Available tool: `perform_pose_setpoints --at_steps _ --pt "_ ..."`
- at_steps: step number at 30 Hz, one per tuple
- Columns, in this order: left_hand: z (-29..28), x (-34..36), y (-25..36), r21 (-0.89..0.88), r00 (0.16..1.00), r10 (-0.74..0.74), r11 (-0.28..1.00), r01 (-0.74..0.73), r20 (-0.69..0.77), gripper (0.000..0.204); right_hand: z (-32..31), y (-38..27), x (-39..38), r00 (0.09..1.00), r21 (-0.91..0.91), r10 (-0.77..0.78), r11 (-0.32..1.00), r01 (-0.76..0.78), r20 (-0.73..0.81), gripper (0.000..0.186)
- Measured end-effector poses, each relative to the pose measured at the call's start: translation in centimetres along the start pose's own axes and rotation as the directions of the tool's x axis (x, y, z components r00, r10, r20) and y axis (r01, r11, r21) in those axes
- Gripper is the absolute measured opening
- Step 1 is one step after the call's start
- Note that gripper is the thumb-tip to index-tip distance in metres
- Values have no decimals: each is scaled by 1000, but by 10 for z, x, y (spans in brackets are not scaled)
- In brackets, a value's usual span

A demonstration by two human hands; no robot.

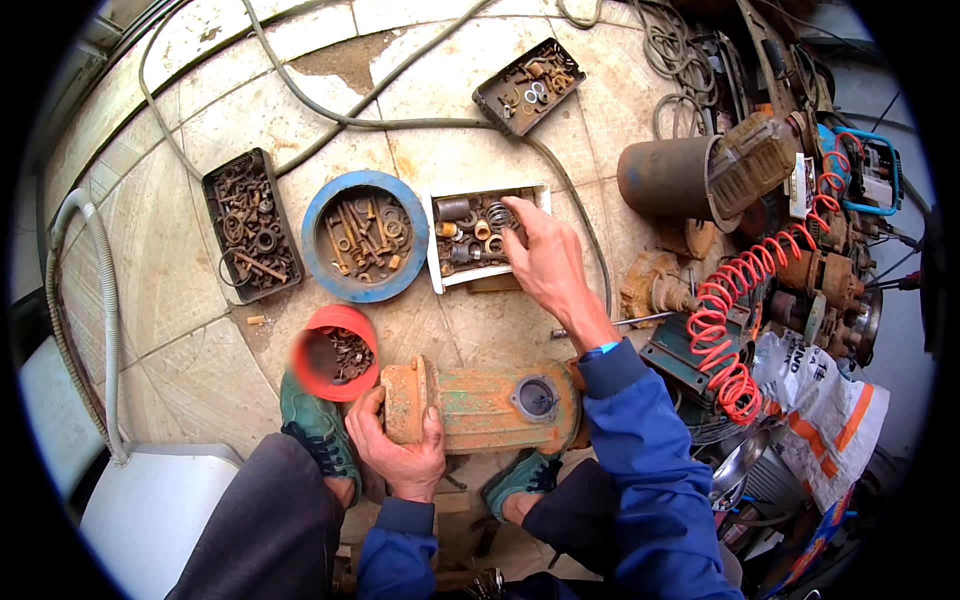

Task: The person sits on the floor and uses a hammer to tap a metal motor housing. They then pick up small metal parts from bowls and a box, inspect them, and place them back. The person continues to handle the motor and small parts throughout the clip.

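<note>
A rusty metal housing with flaking green paint and a round opening (pixel 480 408) lies across in front of me, between my feet. My left hand (pixel 400 455) is closed around its left end, thumb on one side and fingers on the other. My right hand (pixel 548 255) reaches over the right edge of a white box (pixel 437 262) of metal parts. Its fingers are curled, thumb opposite the index finger, right at some shiny metal rings (pixel 499 216). Whether the rings are gripped is partly hidden. Dark cylinders and brass-coloured pieces lie in the same box.
Bolts fill a blue round tub (pixel 312 245), a red bucket (pixel 370 372), and black trays at left (pixel 290 225) and back (pixel 490 108). A hose (pixel 400 124) crosses the tiles. At right are a tipped metal drum (pixel 660 178), a red coiled air hose (pixel 708 320) and machine parts.
</note>
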State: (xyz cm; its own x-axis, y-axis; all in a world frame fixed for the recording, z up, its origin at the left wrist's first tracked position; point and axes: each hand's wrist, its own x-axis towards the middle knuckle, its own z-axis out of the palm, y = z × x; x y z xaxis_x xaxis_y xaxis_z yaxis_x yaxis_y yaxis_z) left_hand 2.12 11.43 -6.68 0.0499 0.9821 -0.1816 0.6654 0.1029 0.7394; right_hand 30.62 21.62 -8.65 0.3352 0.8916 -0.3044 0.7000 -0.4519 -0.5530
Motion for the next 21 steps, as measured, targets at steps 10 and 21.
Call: perform_pose_setpoints --at_steps 10,21 --pt "-1 1 1 8 1000 4 1000 -4 0 66 -6 9 2 996 -343 55 936 -77 -73 19" --pt "1 0 1 -3 1000 5 1000 -5 -5 66 49 -36 26 987 -108 124 985 -134 -98 41"
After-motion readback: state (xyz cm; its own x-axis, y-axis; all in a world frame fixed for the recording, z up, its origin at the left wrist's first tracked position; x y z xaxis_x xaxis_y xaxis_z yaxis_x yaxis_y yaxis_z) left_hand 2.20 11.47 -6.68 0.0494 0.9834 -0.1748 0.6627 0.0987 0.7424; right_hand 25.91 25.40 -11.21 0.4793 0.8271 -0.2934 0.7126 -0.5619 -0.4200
